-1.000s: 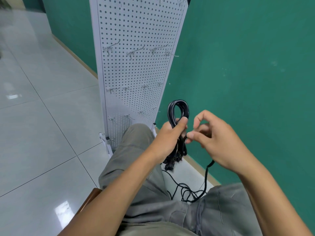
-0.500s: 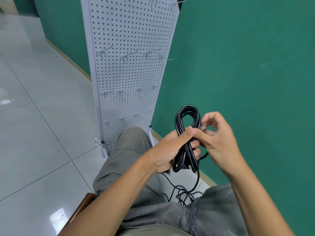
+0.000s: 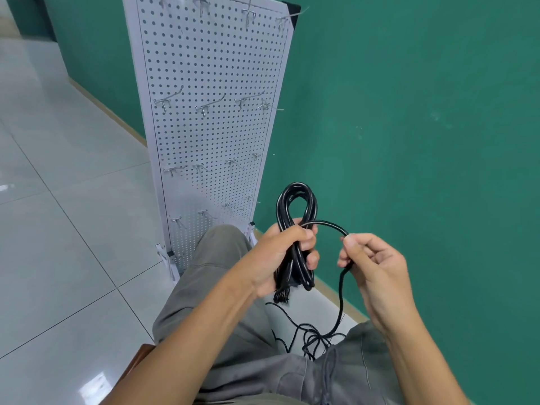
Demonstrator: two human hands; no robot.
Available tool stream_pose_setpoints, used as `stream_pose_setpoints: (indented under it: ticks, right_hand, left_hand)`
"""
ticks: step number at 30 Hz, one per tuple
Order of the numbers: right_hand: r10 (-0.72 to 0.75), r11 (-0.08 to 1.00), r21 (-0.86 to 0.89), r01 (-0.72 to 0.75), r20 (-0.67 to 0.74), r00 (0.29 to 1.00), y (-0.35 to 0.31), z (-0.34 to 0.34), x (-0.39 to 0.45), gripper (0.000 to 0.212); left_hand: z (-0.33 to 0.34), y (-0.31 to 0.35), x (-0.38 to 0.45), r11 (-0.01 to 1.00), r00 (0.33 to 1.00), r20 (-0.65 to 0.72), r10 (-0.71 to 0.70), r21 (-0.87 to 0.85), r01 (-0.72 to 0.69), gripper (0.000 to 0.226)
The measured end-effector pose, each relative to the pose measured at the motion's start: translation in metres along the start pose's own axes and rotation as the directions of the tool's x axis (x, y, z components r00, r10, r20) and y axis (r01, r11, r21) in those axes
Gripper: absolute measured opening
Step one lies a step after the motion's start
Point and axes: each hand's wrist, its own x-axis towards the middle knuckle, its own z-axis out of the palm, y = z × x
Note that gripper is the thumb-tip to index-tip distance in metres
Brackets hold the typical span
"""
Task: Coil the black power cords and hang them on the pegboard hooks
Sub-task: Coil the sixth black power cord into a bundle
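- Cord (image 3: 296, 200), black, gathered into a bundle of several loops, held upright in front of the seated person's knees; top loop standing above the fist, lower ends and a plug-like tip hanging out below it.
- Left hand (image 3: 280, 255) closed round the middle of the bundle, thumb across the front, fingers wrapped behind.
- Right hand (image 3: 374, 264) just beside the left, thumb and fingers pinching one free strand of the same cord.
- Free strand arching from the bundle across to the right hand, then dropping down to a loose tangle (image 3: 315, 337) lying between the legs on the grey trousers (image 3: 233, 287).
- Pegboard (image 3: 210, 127), white, perforated, standing upright on feet on the tiled floor (image 3: 58, 229), just beyond the left knee and near the green wall (image 3: 409, 112).
- Hooks (image 3: 210, 105), metal, set in rows across the pegboard: a top row at the upper edge, a middle row, and two lower rows nearer the base.
- Cord apart from the pegboard, touching no hook.
- Brown edge (image 3: 137, 361) visible under the left thigh; nature not determinable.
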Motion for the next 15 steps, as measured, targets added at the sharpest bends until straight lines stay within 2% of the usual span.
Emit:
stream_pose_setpoints:
  ticks: [4, 8, 11, 13, 15]
  right_hand:
    - [-0.059, 0.998, 0.036, 0.058, 0.019, 0.998, -0.016, 0.016, 0.001, 0.019]
    - [-0.051, 0.998, -0.040, 0.052, 0.045, 0.998, -0.031, 0.033, 0.008, 0.021]
    - [-0.008, 0.995, -0.097, 0.012, 0.036, 0.999, -0.030, 0.041, 0.014, 0.021]
    - [0.041, 0.996, -0.076, -0.041, 0.000, 0.999, -0.028, 0.046, 0.017, 0.022]
    - [0.095, 0.995, -0.035, -0.095, -0.026, 0.995, -0.030, 0.052, 0.019, 0.022]
  left_hand:
    - [-0.002, -0.004, 0.000, 0.976, 0.998, -0.035, -0.047, 0.212, 0.054, 0.031]
    - [0.003, -0.015, 0.003, 0.942, 1.000, -0.006, -0.007, 0.335, 0.008, 0.017]
    - [0.004, -0.017, 0.004, 0.854, 0.998, 0.025, 0.058, 0.516, -0.063, 0.023]
    - [0.004, -0.014, 0.004, 0.800, 0.995, 0.048, 0.084, 0.592, -0.096, 0.026]
    - [0.002, -0.011, 0.003, 0.784, 0.993, 0.059, 0.098, 0.610, -0.113, 0.021]
